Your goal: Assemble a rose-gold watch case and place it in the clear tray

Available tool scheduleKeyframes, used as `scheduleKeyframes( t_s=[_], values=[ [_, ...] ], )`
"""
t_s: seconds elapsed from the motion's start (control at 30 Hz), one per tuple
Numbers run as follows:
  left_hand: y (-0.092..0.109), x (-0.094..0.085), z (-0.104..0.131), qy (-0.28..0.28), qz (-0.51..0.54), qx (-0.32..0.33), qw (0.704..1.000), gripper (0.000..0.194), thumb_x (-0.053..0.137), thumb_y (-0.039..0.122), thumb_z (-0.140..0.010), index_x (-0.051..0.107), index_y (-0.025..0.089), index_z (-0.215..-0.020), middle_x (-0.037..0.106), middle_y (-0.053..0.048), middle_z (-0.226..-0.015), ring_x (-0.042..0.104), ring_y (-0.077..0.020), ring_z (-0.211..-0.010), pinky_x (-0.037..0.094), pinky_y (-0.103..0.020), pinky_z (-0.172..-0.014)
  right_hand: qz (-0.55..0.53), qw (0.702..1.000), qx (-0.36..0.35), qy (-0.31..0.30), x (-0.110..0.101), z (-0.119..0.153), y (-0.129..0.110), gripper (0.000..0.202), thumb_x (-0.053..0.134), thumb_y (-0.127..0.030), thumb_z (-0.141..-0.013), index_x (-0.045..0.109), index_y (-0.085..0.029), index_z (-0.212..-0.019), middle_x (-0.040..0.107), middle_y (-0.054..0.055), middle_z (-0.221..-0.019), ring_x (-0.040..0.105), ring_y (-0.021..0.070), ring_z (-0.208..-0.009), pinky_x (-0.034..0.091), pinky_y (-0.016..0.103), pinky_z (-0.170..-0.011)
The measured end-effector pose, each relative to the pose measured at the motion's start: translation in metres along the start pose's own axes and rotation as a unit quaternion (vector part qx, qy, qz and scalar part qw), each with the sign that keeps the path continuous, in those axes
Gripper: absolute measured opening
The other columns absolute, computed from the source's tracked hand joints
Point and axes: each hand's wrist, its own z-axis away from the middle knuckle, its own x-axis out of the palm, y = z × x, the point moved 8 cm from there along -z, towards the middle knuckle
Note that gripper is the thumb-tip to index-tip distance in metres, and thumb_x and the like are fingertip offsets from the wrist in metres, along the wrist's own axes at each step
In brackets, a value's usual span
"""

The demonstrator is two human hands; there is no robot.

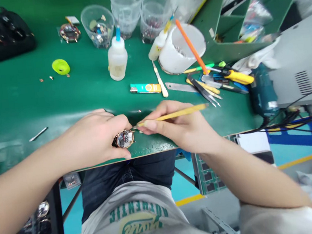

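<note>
Near the front edge of the green bench (pixel 86 102), my left hand (pixel 93 138) is closed around a round watch (pixel 125 139) with gold-coloured edges and its inner works exposed. My right hand (pixel 171 124) pinches a thin yellow stick-like tool (pixel 184 112) like a pen. Its narrow tip points at the upper right side of the watch, close to my left fingertips; whether it touches cannot be made out. A tiny ring-like part (pixel 139 111) lies on the bench just beyond my hands.
Behind my hands are a lighter (pixel 145 88), a white plastic bottle (pixel 118 59), clear cups (pixel 98 27) and a white tub (pixel 180 49). Tweezers (pixel 202 90) and a yellow-handled screwdriver (pixel 238 77) lie right. A yellow-green cup (pixel 60 66) and another watch part (pixel 69 32) stand left.
</note>
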Motion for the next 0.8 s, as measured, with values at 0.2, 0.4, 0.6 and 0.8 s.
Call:
scheduleKeyframes(
  t_s=[0.2,0.4,0.6,0.8],
  values=[
    [-0.005,-0.027,0.003,0.124,0.111,-0.036,0.985,0.043,0.094,0.039,-0.076,0.072,0.027,-0.111,0.078,0.006,-0.092,0.071,-0.0185,-0.080,0.052,-0.031,-0.077,0.629,0.752,-0.131,0.148,-0.040,0.016,-0.042,0.020,0.060,-0.028,-0.106,0.074,-0.016,-0.111,0.080,0.012,-0.094,0.077,0.0269,-0.082,0.053,0.034,-0.063],
    [-0.006,-0.057,0.022,0.315,0.135,-0.024,0.939,0.036,0.093,0.035,-0.077,0.072,0.027,-0.105,0.078,0.008,-0.088,0.070,-0.0126,-0.072,0.054,-0.025,-0.069,0.562,0.772,-0.244,0.166,-0.019,0.007,-0.073,0.023,0.066,-0.035,-0.106,0.074,-0.016,-0.116,0.081,0.012,-0.099,0.078,0.0245,-0.089,0.060,0.035,-0.077],
    [-0.004,-0.079,0.039,0.458,0.081,0.003,0.885,0.030,0.089,0.034,-0.081,0.070,0.025,-0.102,0.079,0.005,-0.086,0.071,-0.0112,-0.070,0.054,-0.021,-0.064,0.095,0.984,-0.064,-0.136,0.038,-0.051,-0.057,0.046,0.084,-0.052,-0.092,0.069,-0.019,-0.121,0.082,0.007,-0.104,0.077,0.0171,-0.088,0.063,0.029,-0.079],
    [-0.005,-0.083,0.038,0.480,0.035,-0.001,0.876,0.026,0.084,0.036,-0.082,0.066,0.025,-0.098,0.076,0.006,-0.080,0.067,-0.0115,-0.064,0.052,-0.025,-0.063,-0.154,0.969,0.001,-0.194,0.064,-0.077,-0.032,0.035,0.093,-0.046,-0.084,0.072,-0.020,-0.096,0.078,-0.001,-0.089,0.071,0.0102,-0.078,0.060,0.024,-0.080]
  ],
)
